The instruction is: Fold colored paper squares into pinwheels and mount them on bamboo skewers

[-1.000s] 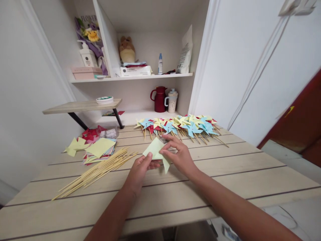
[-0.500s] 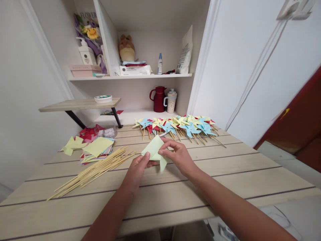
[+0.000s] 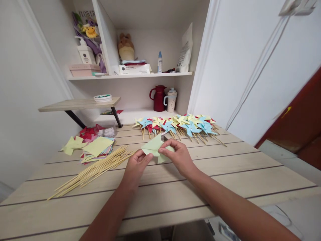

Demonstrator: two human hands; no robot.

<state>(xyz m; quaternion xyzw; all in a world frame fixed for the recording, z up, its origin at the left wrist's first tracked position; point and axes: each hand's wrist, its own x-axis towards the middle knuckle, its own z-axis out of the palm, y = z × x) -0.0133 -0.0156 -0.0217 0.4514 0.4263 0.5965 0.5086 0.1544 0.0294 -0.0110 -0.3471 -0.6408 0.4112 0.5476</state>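
Paper squares stack (image 3: 99, 149) far left, bamboo skewers (image 3: 92, 172) fanned beside it, both within reach. Left hand (image 3: 135, 165) palm-down, thumb and fingertips pinching left edge of pale green paper (image 3: 153, 148), held just above table (image 3: 225, 174) at centre. Right hand (image 3: 179, 156) pinching right flaps inward, wrist cocked. Finished pinwheels (image 3: 180, 125) lined behind, out of way.

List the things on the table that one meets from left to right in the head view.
stack of coloured paper squares → bundle of bamboo skewers → left hand → pale green paper held by both hands → right hand → blue pinwheel at the row's right end
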